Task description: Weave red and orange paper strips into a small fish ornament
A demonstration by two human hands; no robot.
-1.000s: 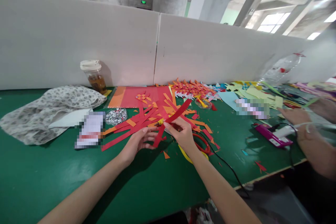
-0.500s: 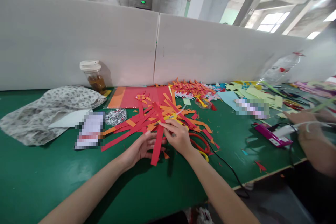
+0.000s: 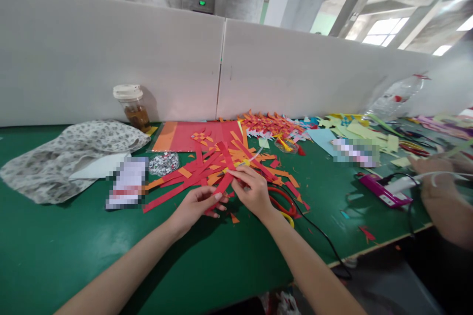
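Both my hands are closed on one red paper strip [image 3: 224, 184], held a little above the green table. Thumb and fingers of my left hand [image 3: 199, 206] pinch its lower end. My right hand [image 3: 251, 189] grips the strip around its middle, and the upper part sticks out past the fingers. Behind the hands lies a pile of loose red and orange paper strips [image 3: 185, 187]. A small woven paper fish [image 3: 200, 136] rests on the wrapped red and orange paper sheets [image 3: 177, 135] beyond the pile.
Red-handled scissors [image 3: 283, 200] lie right of my right hand. At the left are a pixelated phone-like object [image 3: 127, 182], a bag of googly eyes [image 3: 163, 163], a patterned cloth [image 3: 70, 157] and a drink cup [image 3: 132, 107]. A purple power strip [image 3: 384, 190] sits near another person's hands [image 3: 436, 182].
My left hand has closed on the strip's lower end. That end has swung leftward and bends at my right fingers, where before it hung straight down.
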